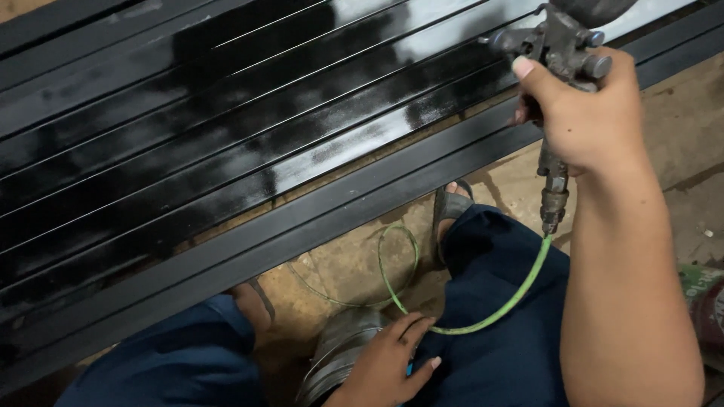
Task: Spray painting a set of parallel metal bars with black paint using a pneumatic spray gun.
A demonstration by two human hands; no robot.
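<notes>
floor: bare brown ground (354,260) under crouched knees in dark blue trousers (498,301)
left hand (392,362): fingers spread, resting on a metal can (339,354); clamped on nothing
hose: thin green hose (498,305) loops past that hand up to the gun's base
right hand (584,113): closed around a grimy spray gun (562,56)
beyond the gun: glossy black metal bars (226,128) lying side by side

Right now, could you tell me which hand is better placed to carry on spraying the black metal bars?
The right hand: it grips the spray gun above the metal bars. The left hand rests low on a metal can.
</notes>
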